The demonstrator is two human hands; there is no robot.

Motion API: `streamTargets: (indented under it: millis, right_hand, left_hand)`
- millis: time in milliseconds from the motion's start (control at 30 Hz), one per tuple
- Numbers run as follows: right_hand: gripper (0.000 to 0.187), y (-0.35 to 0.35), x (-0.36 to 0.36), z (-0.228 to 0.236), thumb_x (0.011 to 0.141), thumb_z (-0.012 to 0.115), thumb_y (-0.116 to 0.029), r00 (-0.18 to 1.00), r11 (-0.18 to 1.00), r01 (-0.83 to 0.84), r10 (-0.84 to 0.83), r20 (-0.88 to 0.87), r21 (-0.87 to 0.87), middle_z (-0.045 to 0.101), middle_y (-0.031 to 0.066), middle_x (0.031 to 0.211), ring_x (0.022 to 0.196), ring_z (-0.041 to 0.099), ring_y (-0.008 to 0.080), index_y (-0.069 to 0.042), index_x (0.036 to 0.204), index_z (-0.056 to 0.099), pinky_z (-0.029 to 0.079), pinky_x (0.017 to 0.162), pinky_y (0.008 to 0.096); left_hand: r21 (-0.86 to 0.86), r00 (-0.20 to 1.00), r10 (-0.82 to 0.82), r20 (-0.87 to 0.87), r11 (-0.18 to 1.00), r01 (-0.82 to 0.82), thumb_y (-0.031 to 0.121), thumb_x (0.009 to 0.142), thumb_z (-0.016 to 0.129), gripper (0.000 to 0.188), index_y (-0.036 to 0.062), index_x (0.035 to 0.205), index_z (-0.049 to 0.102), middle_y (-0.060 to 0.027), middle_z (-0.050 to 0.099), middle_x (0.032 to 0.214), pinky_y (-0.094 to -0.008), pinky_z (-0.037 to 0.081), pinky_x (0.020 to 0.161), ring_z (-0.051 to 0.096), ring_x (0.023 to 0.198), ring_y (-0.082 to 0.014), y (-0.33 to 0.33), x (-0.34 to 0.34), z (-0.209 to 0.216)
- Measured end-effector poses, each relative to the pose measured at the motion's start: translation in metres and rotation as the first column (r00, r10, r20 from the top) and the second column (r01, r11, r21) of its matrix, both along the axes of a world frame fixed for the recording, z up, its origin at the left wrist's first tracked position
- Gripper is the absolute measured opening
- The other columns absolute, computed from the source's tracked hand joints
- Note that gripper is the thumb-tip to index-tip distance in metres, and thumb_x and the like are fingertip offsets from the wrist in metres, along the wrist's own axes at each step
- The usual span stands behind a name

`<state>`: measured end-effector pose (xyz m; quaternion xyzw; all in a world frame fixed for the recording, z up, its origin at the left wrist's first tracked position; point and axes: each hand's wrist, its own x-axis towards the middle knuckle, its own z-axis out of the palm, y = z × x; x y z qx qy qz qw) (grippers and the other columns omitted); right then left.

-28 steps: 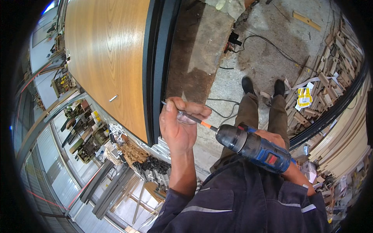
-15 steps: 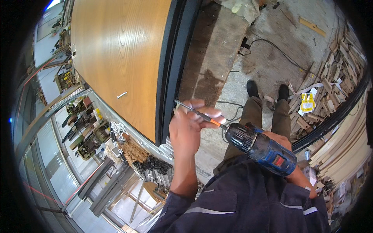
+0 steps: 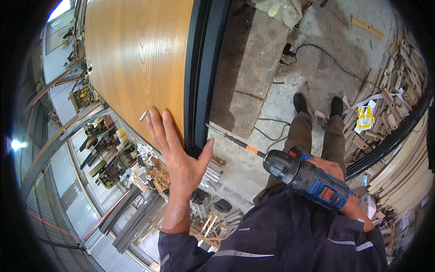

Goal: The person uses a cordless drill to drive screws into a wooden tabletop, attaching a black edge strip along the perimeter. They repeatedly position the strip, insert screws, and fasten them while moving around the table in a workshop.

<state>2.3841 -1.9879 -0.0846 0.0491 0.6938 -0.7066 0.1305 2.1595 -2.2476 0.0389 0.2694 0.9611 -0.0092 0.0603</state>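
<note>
My left hand [image 3: 179,163] lies with outstretched fingers on the wood-grain door panel [image 3: 140,59], its thumb reaching over the black edge frame [image 3: 197,81]. Close to the fingertips, a small pale screw-like piece [image 3: 143,115] rests on the panel. My right hand [image 3: 330,167] is wrapped round a blue and black power drill [image 3: 310,180], most of the grip hidden behind its body. From the chuck runs a long bit [image 3: 233,139] with an orange band, its tip at the outer side of the black frame. Whether a screw sits at the tip, I cannot tell.
A black cable [image 3: 321,54] trails over the concrete floor by my shoes. Wood offcuts [image 3: 389,113] are heaped at the right, with long pale strips [image 3: 401,156] nearer me. Dark bars [image 3: 138,217] and machines [image 3: 108,167] stand at the left.
My left hand has left the drill bit, moved left and spread onto the panel. The drill stays in my right hand, shifted slightly down, its bit still pointing at the frame.
</note>
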Motion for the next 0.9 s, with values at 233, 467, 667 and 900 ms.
streamTargets:
  millis: [233, 467, 667, 900]
  right_hand:
    - [0.047, 0.006, -0.013, 0.009, 0.078, 0.08, -0.013, 0.994, 0.993, -0.084, 0.089, 0.067, -0.078, 0.069, 0.014, 0.103, 0.091, 0.072, 0.0299, -0.001, 0.121, 0.065, 0.057, 0.079, 0.0355]
    - [0.063, -0.016, -0.035, 0.015, 0.081, 0.083, -0.024, 0.999, 0.947, -0.025, 0.016, -0.033, -0.321, 0.069, 0.0234, 0.112, 0.095, 0.07, 0.0389, 0.002, 0.135, 0.061, 0.056, 0.085, 0.0425]
    - [0.043, 0.004, 0.016, 0.024, 0.084, 0.075, -0.009, 0.986, 0.96, -0.02, 0.065, 0.151, -0.28, 0.072, 0.014, 0.111, 0.098, 0.072, 0.0291, -0.001, 0.125, 0.067, 0.057, 0.088, 0.0355]
    - [0.038, 0.001, 0.032, 0.012, 0.085, 0.074, -0.005, 0.952, 0.998, 0.005, 0.017, 0.305, -0.069, 0.072, 0.0108, 0.11, 0.1, 0.071, 0.0225, -0.001, 0.122, 0.069, 0.057, 0.09, 0.0307]
  left_hand:
    - [-0.01, 1.0, -0.022, -0.003, 1.0, 0.022, 0.022, 0.08, 0.084, 0.109, 0.0045, 0.166, 0.019, -0.0232, 0.013, 0.172, -0.0524, 0.015, 0.128, 0.01, 0.16, -0.0421, -0.002, 0.001, 0.0]
    - [0.055, 0.998, -0.06, 0.005, 0.997, 0.06, 0.021, 0.078, 0.084, 0.107, 0.0036, 0.165, 0.024, -0.0241, 0.014, 0.172, -0.0551, 0.015, 0.127, 0.013, 0.159, -0.0444, -0.003, -0.005, -0.01]
    - [0.051, 0.999, -0.045, -0.001, 0.998, 0.045, 0.023, 0.078, 0.085, 0.105, 0.0031, 0.164, 0.028, -0.0244, 0.016, 0.172, -0.0559, 0.018, 0.126, 0.015, 0.159, -0.0449, -0.004, -0.001, -0.004]
    - [0.133, 0.999, -0.034, -0.007, 0.99, 0.035, 0.025, 0.078, 0.087, 0.101, 0.007, 0.163, 0.035, -0.0274, 0.02, 0.17, -0.0582, 0.021, 0.123, 0.015, 0.157, -0.0494, -0.002, -0.006, -0.008]
